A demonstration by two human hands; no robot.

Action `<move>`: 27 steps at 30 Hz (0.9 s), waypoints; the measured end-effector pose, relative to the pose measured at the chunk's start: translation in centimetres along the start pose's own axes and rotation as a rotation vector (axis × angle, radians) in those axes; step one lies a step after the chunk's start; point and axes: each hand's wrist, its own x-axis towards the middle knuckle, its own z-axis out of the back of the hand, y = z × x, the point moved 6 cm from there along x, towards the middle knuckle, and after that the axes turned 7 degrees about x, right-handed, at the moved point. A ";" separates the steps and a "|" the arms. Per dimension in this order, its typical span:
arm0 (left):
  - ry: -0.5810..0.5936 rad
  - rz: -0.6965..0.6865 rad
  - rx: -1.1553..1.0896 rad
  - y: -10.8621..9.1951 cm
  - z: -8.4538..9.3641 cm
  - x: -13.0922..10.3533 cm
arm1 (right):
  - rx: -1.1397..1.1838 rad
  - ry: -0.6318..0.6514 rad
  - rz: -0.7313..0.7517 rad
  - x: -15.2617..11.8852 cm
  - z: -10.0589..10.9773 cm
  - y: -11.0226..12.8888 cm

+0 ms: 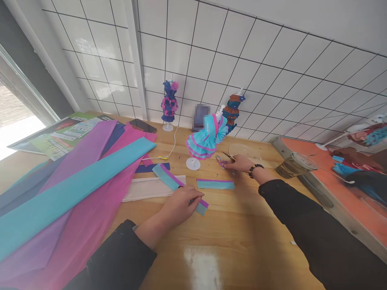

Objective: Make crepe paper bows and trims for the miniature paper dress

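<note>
My left hand [184,201] is closed in a pinch on a turquoise crepe paper strip with a purple edge [166,176]. The strip's ends stick out on both sides of the fingers. A second strip with the same edging [215,184] lies flat on the table to the right of that hand. At the back, my right hand [240,164] is closed around small scissors [229,156], their dark points facing left; the handles are hidden. Thin purple trimmings [221,162] lie beside its fingers. A small dress form in a ruffled turquoise and pink dress [204,141] stands between the hands, toward the wall.
Long turquoise, purple and pink paper sheets [75,193] cover the table's left side. Two more dressed forms, one blue and pink [169,102], one brown and teal [232,110], stand by the tiled wall. A lidded cup [296,164] is right of my right wrist, beside an orange surface [335,189].
</note>
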 end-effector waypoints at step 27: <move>0.001 0.233 -0.615 0.4 -0.1 0.3 | 1.238 0.932 0.307 -15.3 -7.8 11.5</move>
